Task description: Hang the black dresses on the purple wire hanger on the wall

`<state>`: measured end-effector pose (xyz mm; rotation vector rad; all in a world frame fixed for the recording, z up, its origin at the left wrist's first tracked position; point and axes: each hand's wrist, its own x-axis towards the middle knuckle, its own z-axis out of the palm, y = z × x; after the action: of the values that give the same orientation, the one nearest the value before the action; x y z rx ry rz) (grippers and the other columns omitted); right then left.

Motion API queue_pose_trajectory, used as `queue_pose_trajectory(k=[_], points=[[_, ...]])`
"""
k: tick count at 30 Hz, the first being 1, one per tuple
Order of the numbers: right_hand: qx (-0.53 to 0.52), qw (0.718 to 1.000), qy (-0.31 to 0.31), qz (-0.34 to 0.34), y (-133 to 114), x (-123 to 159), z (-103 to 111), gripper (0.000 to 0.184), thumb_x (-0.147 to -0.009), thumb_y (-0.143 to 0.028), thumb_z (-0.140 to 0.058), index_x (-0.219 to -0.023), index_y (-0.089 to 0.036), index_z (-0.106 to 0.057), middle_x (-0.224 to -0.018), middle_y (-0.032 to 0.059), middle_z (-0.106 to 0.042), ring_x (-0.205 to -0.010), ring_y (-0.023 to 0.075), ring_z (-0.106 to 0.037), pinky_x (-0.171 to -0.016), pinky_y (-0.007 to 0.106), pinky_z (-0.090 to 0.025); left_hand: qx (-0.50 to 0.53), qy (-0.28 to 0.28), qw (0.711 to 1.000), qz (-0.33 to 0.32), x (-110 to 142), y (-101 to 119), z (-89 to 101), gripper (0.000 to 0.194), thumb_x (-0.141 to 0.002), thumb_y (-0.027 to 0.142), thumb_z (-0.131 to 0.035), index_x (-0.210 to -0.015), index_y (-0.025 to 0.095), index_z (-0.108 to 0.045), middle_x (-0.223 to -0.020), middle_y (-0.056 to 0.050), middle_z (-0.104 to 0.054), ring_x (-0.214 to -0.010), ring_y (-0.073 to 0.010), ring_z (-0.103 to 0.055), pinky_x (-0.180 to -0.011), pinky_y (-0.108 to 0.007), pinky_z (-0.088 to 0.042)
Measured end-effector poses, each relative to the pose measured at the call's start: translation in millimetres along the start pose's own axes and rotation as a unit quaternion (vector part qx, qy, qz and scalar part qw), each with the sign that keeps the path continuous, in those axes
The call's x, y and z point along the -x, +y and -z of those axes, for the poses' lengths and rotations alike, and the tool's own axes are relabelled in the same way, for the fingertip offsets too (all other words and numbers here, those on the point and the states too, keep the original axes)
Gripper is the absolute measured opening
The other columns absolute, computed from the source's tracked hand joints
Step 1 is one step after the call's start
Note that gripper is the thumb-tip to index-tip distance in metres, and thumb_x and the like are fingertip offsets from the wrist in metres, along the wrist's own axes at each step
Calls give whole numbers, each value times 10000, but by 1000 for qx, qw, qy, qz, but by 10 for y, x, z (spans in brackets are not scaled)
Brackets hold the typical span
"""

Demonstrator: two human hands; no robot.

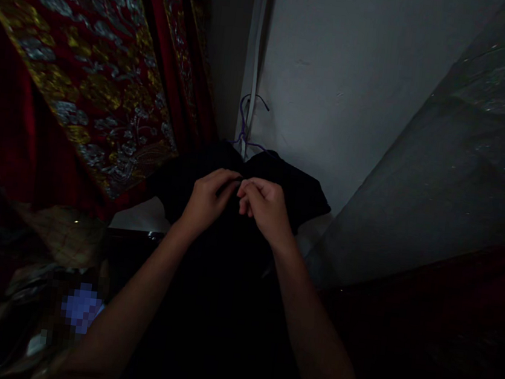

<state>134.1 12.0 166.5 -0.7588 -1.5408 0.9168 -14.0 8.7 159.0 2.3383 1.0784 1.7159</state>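
Observation:
A black short-sleeved garment (301,186) hangs against the wall on a thin purple hanger (243,118). Both hands are at its neckline, just below the hanger. My left hand (212,192) pinches the dark cloth between thumb and fingertips. Close beside it, my right hand (262,203) has its thumb and forefinger pressed together at the same spot, the other fingers curled in. Whether a button or other small fastening lies between the fingertips is too dark to make out. The lower part of the garment fades into shadow between my forearms.
Red cloth with gold and silver embroidery (88,67) hangs at the left. A pale cable or pipe (258,38) runs down the wall (362,62) behind the hanger. Shiny clear plastic sheeting (479,154) slants across the right. Blurred items lie at lower left.

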Motion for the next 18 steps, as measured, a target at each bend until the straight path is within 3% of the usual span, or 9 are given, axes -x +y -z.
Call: queue_pose_trajectory(k=[2,7,11,14,18], points=[[30,999,22,18,53,10,1,266,-873,-330,-525,-669,-177,-601,-453,-47,-518,-400,74,-464,-444,196,-321,-34,-22,999,-20,-132,-15,44,168,-919,181,-557,-979,174,-714,-955,-59,-734,-902,-178,-678,-845,-283,-501],[27,998,51,14,240,108,-38,273,-883,-348,-536,-669,-186,-583,-462,-50,-501,-426,85,-469,-459,212,-323,-72,-75,994,-32,-134,-27,146,172,-883,142,-569,-965,182,-715,-918,-49,-743,-863,-183,-695,-781,-269,-499],[-12,999,38,15,139,104,-43,270,-888,-340,-528,-671,-191,-588,-458,-58,-487,-407,77,-437,-456,213,-319,-86,-94,991,-37,-118,42,197,141,-926,222,-577,-966,181,-706,-909,-44,-742,-834,-175,-691,-768,-259,-490],[1,999,38,33,118,44,-47,274,-881,-335,-528,-661,-186,-592,-459,-51,-495,-417,79,-446,-464,213,-320,-109,-47,991,-63,-126,124,164,149,-945,262,-565,-919,176,-684,-868,-38,-717,-811,-166,-665,-758,-258,-474],[48,998,41,-7,432,92,-70,270,-841,-317,-512,-614,-186,-579,-440,-44,-483,-414,86,-437,-451,216,-296,-115,109,986,-53,-157,182,210,162,-959,282,-551,-874,172,-633,-819,-12,-654,-791,-142,-617,-767,-258,-453]])
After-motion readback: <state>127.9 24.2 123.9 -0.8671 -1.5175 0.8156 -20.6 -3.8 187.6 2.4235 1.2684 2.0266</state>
